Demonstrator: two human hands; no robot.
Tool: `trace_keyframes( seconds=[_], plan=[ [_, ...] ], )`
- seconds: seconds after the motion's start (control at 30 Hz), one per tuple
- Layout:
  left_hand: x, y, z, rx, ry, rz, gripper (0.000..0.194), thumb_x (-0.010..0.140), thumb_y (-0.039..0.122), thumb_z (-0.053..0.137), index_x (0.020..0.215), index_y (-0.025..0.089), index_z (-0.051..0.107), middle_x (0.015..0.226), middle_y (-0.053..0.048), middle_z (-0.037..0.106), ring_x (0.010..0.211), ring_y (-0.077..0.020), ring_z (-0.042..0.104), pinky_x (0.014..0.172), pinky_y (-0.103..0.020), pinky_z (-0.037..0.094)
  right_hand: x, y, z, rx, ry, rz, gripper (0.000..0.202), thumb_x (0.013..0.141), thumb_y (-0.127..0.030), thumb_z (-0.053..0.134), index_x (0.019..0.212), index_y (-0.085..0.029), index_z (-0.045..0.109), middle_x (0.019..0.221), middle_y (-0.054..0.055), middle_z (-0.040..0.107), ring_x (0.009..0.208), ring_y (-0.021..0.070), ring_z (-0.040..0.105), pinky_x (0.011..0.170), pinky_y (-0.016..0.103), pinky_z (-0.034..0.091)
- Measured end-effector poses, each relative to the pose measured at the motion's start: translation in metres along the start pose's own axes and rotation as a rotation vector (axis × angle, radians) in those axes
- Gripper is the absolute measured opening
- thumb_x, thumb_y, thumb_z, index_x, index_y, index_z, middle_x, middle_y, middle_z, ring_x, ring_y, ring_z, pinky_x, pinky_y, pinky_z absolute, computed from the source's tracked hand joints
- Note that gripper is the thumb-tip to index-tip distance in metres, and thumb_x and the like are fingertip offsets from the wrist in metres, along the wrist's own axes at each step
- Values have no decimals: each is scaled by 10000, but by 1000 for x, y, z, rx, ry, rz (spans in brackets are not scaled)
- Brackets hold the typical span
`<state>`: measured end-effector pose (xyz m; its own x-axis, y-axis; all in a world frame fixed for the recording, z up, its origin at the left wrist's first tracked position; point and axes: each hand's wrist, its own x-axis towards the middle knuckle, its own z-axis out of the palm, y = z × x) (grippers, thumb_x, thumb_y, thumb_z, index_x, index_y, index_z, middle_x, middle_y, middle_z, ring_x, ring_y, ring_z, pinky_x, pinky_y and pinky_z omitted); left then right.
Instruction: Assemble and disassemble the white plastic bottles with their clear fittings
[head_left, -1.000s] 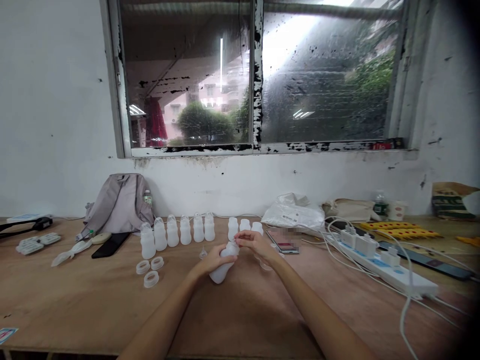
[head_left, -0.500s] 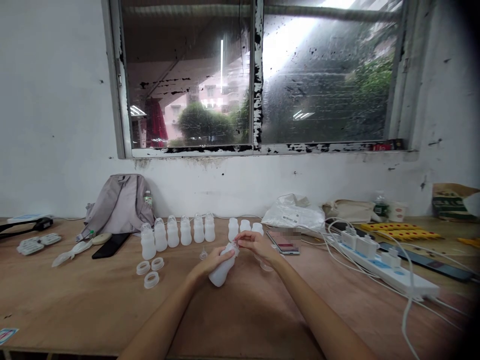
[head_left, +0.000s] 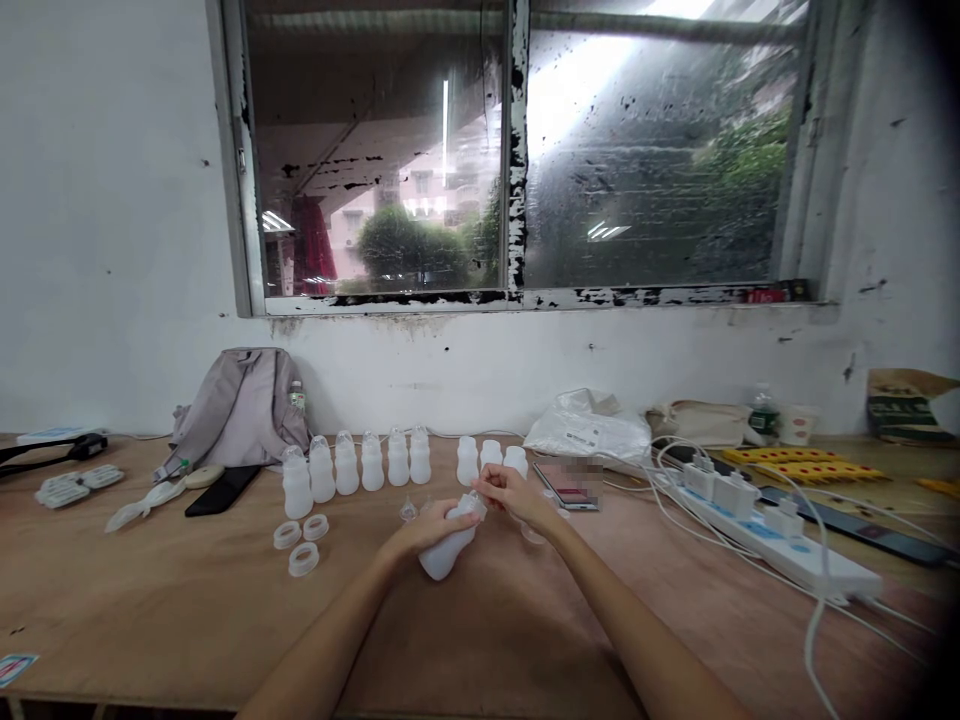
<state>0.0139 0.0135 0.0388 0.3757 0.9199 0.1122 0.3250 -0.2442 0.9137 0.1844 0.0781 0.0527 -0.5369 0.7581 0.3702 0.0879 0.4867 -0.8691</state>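
Observation:
A frosted white baby bottle [head_left: 448, 552] lies tilted in my left hand [head_left: 435, 524], its top end up and to the right. The fingers of that hand are wrapped round its upper body. At the top end, my right hand [head_left: 510, 493] is closed in a pinch on what looks like the clear teat; the fingers partly hide it. Beyond my left hand a loose clear teat [head_left: 408, 510] stands on the table. Three white collar rings [head_left: 303, 560] lie to the left. Clear domed parts [head_left: 534, 535] lie partly hidden beneath my right wrist.
Several capped baby bottles [head_left: 346, 465] stand in a row at the back left. Three bottles without caps [head_left: 466, 461] stand behind my hands. To the right are a phone [head_left: 568, 485], a plastic bag [head_left: 589, 428] and a power strip [head_left: 772, 540] with trailing cables. A backpack [head_left: 236, 410] leans against the wall.
Both hands and the held bottle have shifted slightly to the right. My right fingers stay at the bottle's top.

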Motion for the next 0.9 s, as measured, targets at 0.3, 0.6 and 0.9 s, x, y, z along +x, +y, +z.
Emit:
trace_keyframes(
  seconds=[0.3, 0.6, 0.9],
  plan=[
    [-3, 5, 2, 30, -30, 36, 409, 686, 563, 521, 864, 204, 606, 775, -26, 624, 630, -153, 549, 564, -239, 406, 0, 0, 0, -200, 37, -78, 470, 707, -525, 531, 460, -200, 298, 427, -66, 260, 409, 65, 246, 392, 220, 184],
    [-2, 3, 0, 10, -12, -23, 435, 681, 572, 515, 819, 171, 611, 725, -37, 618, 598, -156, 548, 555, -251, 410, -5, -10, -2, -14, -44, 28, 338, 644, -488, 615, 655, -174, 489, 450, -60, 465, 374, 77, 428, 381, 207, 319],
    [2, 0, -3, -68, 6, -42, 440, 659, 579, 541, 823, 177, 609, 724, -36, 626, 567, -146, 545, 548, -253, 421, -6, -8, -2, 111, -80, 163, 304, 642, -474, 627, 683, -173, 607, 561, -2, 566, 515, 125, 534, 539, 287, 458]
  ],
)
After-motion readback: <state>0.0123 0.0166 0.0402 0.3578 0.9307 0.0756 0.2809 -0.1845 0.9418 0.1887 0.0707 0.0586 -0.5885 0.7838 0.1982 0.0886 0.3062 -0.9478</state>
